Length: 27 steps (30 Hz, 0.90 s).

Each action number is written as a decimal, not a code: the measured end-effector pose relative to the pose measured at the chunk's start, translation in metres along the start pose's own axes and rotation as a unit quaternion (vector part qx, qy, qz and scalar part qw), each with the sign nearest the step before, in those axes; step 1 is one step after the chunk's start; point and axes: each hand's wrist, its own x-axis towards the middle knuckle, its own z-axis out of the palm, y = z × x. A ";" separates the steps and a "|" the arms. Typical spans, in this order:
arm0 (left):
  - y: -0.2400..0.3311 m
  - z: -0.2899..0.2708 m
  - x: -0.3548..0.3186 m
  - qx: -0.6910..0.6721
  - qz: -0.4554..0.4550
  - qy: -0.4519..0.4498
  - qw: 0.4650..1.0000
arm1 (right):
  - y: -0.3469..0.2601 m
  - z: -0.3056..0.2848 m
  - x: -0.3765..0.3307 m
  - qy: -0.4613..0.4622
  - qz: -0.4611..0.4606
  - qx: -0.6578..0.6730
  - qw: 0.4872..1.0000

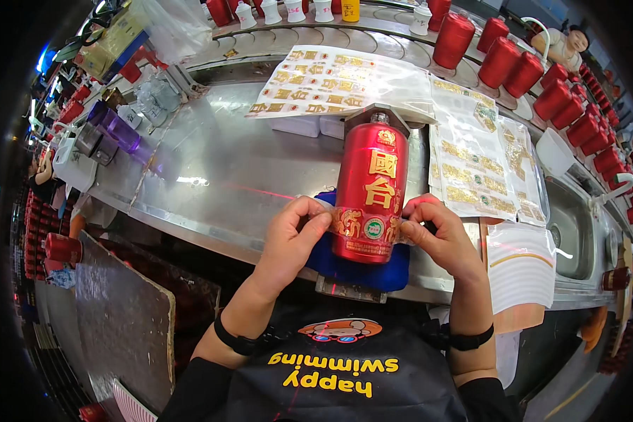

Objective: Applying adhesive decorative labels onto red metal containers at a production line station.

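A red bottle (373, 162) with gold characters lies in front of me, its neck pointing away, on a blue cloth (394, 278) at the table's near edge. Across its lower part runs a decal strip (366, 226) with gold figures and a round green emblem. At the strip's left end my left hand (290, 235) is closed in a pinch, thumb against forefinger, beside the bottle. My right hand (439, 232) pinches the opposite end, close against the bottle's right side. Whether the strip lies fully flat on the bottle, I cannot tell.
Sheets of gold decals (330, 81) lie beyond the bottle, with more decal sheets (475, 176) to its right. A purple cup (116, 126) stands at the left. Red bottles (454, 41) line the curved conveyor (373, 28). A sink (570, 232) is at the right.
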 end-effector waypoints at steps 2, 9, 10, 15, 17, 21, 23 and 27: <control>0.000 -0.001 0.000 -0.003 0.007 0.001 1.000 | 0.003 0.000 0.000 0.002 -0.005 0.008 1.000; 0.000 0.000 0.001 -0.022 -0.007 0.001 1.000 | 0.004 -0.002 0.000 0.004 -0.009 0.027 1.000; 0.000 -0.001 0.001 -0.022 -0.007 0.000 1.000 | 0.005 -0.002 0.000 0.004 -0.009 0.027 1.000; -0.001 0.000 0.000 -0.037 0.001 -0.002 0.999 | 0.005 -0.001 0.000 -0.001 0.005 0.034 0.999; -0.001 0.000 0.000 -0.055 -0.001 -0.003 0.998 | 0.007 0.000 0.000 0.000 0.005 0.034 0.999; -0.007 -0.005 0.000 -0.008 -0.001 0.007 1.000 | 0.005 -0.001 0.001 -0.005 0.018 0.016 1.000; -0.008 -0.005 0.000 0.012 0.007 0.012 1.000 | 0.005 -0.002 0.002 -0.004 0.021 -0.015 1.000; -0.007 -0.004 -0.002 0.048 0.046 0.077 0.995 | -0.009 0.000 -0.005 0.110 -0.017 -0.097 0.989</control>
